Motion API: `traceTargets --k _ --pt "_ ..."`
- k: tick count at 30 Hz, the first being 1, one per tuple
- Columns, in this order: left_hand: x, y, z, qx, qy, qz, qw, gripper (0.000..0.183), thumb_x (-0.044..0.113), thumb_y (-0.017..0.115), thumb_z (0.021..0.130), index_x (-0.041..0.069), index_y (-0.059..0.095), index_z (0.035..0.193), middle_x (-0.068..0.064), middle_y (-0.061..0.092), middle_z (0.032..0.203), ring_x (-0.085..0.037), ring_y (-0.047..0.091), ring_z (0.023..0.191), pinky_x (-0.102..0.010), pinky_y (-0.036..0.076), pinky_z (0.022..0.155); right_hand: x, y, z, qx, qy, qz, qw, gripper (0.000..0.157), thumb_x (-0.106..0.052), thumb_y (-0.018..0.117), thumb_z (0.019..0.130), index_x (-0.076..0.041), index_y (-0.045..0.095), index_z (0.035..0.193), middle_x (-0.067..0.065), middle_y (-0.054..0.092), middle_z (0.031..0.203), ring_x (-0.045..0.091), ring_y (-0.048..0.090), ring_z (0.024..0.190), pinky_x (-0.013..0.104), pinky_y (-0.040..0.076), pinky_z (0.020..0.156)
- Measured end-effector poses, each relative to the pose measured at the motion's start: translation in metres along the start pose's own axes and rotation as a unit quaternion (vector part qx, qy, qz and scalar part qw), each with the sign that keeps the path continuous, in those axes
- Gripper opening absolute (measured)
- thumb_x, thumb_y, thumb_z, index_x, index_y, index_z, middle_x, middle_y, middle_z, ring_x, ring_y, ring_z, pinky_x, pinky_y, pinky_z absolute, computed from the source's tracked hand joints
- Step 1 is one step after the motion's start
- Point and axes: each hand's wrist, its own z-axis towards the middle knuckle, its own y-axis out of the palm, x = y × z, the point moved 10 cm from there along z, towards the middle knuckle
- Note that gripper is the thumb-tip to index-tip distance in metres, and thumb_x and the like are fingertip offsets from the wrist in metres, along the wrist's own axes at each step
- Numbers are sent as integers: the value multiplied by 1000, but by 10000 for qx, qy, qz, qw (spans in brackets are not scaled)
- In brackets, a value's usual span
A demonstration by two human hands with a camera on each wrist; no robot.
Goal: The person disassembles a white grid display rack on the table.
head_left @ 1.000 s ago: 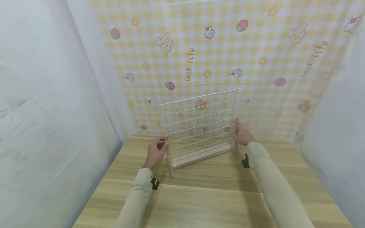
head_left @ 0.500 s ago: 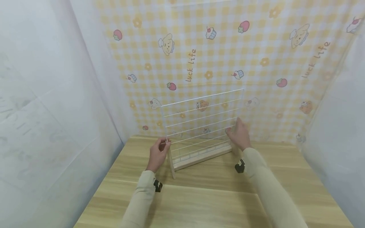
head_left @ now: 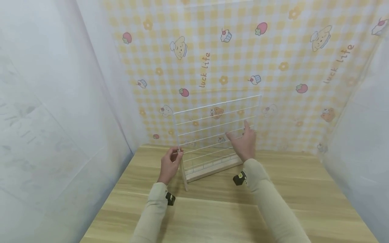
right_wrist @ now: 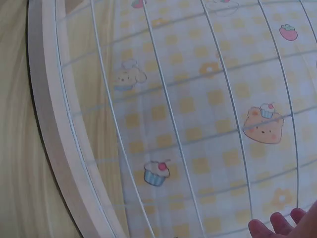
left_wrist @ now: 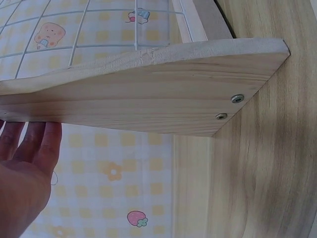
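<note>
A white wire grid rack (head_left: 217, 130) with a pale wooden base bar (head_left: 212, 169) stands upright on the wooden table. My left hand (head_left: 170, 165) pinches the top of its left wooden side panel (head_left: 183, 173), thumb in front and fingers behind. In the left wrist view that panel (left_wrist: 148, 94) fills the middle and shows two metal screws near its lower end. Thumb and forefinger spread apart, my right hand (head_left: 243, 143) is in front of the grid's right part and hides the right side panel. Only its fingertips (right_wrist: 280, 223) show in the right wrist view, near the wires.
A yellow checked cloth (head_left: 225, 60) with cartoon prints hangs behind the rack. White sheets (head_left: 45, 101) enclose the left and right sides. The wood-grain table (head_left: 212, 216) extends in front of the rack.
My right hand has let go of the right side panel and moved left, in front of the grid, with its fingers spreading. My left hand keeps its pinch on the left panel.
</note>
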Motion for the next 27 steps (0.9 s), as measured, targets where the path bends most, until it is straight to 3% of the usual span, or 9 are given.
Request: traceTargets --k 2,3,6,10,15,19,22,27 --pt "8 -1 -4 -1 12 -43 10000 24 13 59 102 1 61 122 -22 67 127 -39 67 118 -50 53 105 -1 2 -3 134 62 -286 9995 105 -76 64 81 -34 11 162 17 43 149 33 46 130 57 48 101" --pt "11 -1 -6 5 24 -68 10000 23 12 58 102 1 61 122 -22 67 127 -39 67 118 -50 53 105 -1 4 -3 173 77 -152 9997 105 -76 65 80 -35 11 161 16 42 150 33 46 131 57 47 102" --pt "15 -3 -9 33 64 -89 9999 23 11 58 102 1 61 122 -21 67 126 -39 66 119 -50 51 107 -3 14 -3 265 145 709 9970 103 -64 73 81 -35 14 161 16 40 151 36 43 133 57 46 103" --pt "15 -4 -9 58 50 -70 9999 23 12 58 102 1 61 123 -21 67 128 -39 66 120 -50 49 109 -5 29 -1 354 219 1745 9838 106 -45 81 81 -38 11 160 16 36 152 37 39 135 57 45 105" --pt "17 -3 -8 67 124 -84 9999 22 11 59 102 -1 62 120 -21 68 125 -38 68 117 -49 53 105 -6 37 0 584 112 1844 9811 106 -39 82 83 -43 9 160 19 40 149 35 44 130 56 48 101" --pt "2 1 -3 29 107 -41 9999 24 14 58 103 0 61 121 -22 68 126 -37 68 117 -48 53 105 -7 39 2 783 2 1781 9809 100 -34 81 85 -39 15 160 19 45 140 34 46 123 51 47 98" --pt "-13 2 1 102 111 -43 9999 25 17 58 103 2 61 123 -20 67 127 -37 67 118 -50 52 106 -9 40 2 846 -14 1707 9817 97 -40 80 85 -37 19 159 16 46 133 31 45 116 44 45 90" --pt "-15 1 2 254 270 -196 9991 26 20 62 101 3 63 121 -16 70 123 -34 69 114 -50 53 104 -11 40 5 955 20 1662 9815 95 -46 80 83 -36 23 159 14 46 122 24 40 103 33 38 80"
